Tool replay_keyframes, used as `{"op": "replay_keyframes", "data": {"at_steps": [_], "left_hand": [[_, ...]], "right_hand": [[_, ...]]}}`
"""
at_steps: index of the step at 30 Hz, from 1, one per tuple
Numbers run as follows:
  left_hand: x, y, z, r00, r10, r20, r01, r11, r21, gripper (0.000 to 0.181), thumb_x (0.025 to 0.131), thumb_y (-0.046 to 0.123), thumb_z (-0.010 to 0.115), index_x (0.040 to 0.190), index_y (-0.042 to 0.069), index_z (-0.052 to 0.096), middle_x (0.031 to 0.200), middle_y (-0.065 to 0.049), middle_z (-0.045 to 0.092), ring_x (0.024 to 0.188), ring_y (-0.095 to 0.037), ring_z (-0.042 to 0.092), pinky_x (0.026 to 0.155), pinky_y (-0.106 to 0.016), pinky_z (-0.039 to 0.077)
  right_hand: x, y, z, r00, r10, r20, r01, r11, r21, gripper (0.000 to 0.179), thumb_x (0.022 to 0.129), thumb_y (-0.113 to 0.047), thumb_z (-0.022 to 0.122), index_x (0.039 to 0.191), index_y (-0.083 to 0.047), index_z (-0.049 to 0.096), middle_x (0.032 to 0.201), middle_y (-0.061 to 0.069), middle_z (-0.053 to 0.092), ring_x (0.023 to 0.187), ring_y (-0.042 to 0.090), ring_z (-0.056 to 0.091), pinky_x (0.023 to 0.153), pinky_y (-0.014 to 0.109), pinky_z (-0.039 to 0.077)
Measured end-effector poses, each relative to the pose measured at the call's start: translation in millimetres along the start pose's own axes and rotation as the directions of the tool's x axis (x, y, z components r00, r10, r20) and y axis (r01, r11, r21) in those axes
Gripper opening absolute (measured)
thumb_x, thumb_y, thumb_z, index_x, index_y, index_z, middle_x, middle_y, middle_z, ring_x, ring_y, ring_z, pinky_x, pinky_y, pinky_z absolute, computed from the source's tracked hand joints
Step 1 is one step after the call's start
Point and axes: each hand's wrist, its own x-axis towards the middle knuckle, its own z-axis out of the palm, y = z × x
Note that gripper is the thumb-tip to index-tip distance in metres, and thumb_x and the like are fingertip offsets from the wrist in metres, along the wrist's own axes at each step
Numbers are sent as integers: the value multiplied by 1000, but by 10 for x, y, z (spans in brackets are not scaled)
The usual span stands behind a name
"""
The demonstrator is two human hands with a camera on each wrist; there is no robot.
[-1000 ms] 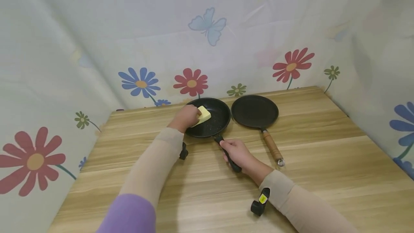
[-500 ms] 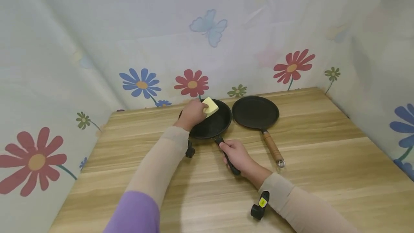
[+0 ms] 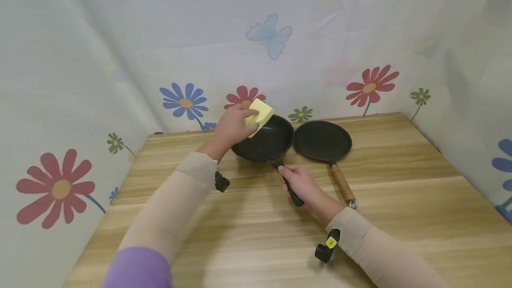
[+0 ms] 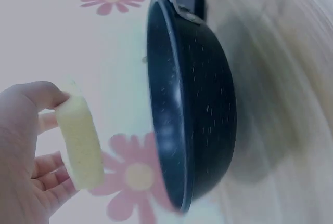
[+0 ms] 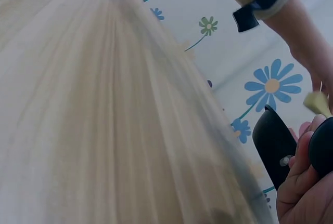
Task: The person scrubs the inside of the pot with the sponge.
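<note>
My left hand (image 3: 231, 127) pinches a pale yellow sponge (image 3: 261, 114) between thumb and fingers, above the left rim of a deep black frying pan (image 3: 272, 142). In the left wrist view a gap shows between the sponge (image 4: 82, 143) and the pan's rim. My right hand (image 3: 302, 186) grips the pan's black handle (image 3: 296, 198), its fingers wrapped round it. Seen from the left wrist, the speckled outside of the pan (image 4: 208, 109) hangs over the wood with a shadow beneath. The right wrist view catches the right hand (image 5: 302, 193) only at its lower right edge.
Just right of the frying pan lies a flat black griddle pan (image 3: 322, 140) with a wooden handle (image 3: 341, 180) pointing toward me. A flower-printed cloth (image 3: 200, 34) hangs behind and beside the wooden table (image 3: 400, 190).
My left hand has lifted the sponge up and out of the pan's inside. The frying pan has come up a little in my right hand. The view has shifted slightly.
</note>
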Motion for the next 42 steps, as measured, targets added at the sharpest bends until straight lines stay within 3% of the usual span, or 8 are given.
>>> {"op": "replay_keyframes", "data": {"at_steps": [7,13,20,24,27,30,36,42], "left_hand": [[-221,-212,-299,997,-45,-64,41,997,-72,43,89,35,69,128,16,70,111,-11,61,94,-27,54,81,-43,47],[-480,-544,-371,989,-104,-101,97,993,-69,42,88,35,68,125,15,70,111,-13,61,92,-29,55,75,-45,47],[-742,-960,-416,980,-172,-98,170,985,-30,43,89,35,66,125,11,70,105,-17,61,86,-31,52,69,-44,41],[-880,-1158,-444,971,-226,-73,226,974,-13,45,90,35,66,128,11,68,103,-17,59,83,-31,49,65,-42,39],[-984,-1300,-465,965,-256,-56,256,967,-11,46,91,34,64,130,9,66,109,-20,59,88,-34,51,69,-46,42],[-1072,-1439,-463,956,-288,-50,288,957,-3,48,92,35,61,131,8,65,117,-24,60,97,-38,55,78,-53,45],[-1235,-1656,-403,928,-370,-33,371,929,10,52,92,37,57,133,6,63,122,-24,59,102,-39,55,83,-55,44],[-1357,-1721,-310,913,-408,-21,409,913,11,52,92,36,59,129,1,62,128,-27,59,120,-45,50,100,-61,38]], "right_hand": [[-6,-161,-146,999,-13,-50,15,999,40,38,105,-27,53,121,7,64,60,0,52,48,9,46,41,23,40],[-61,-298,-419,997,-27,-69,25,999,-25,40,105,-30,53,121,5,63,66,1,54,51,9,49,44,24,44],[-102,-391,-861,994,-71,-79,69,997,-36,47,105,-32,53,123,11,60,57,-4,53,43,6,45,41,23,44],[-162,-424,-1116,996,-67,-52,68,998,12,36,105,-36,53,114,-4,66,57,-5,52,40,5,46,40,22,44],[-224,-443,-1301,997,-59,-42,61,997,43,25,105,-38,54,103,-19,69,58,-5,51,40,6,46,39,21,44],[-292,-448,-1488,995,-77,-57,80,996,49,22,104,-37,55,97,-25,72,59,-5,52,41,5,48,40,21,44],[-420,-422,-1802,989,-124,-75,131,987,93,25,105,-29,55,94,-26,77,58,-5,54,42,3,50,39,19,44],[-540,-373,-2059,986,-133,-99,145,982,125,22,104,-23,58,96,-26,79,59,-5,54,45,3,50,40,20,45]]}}
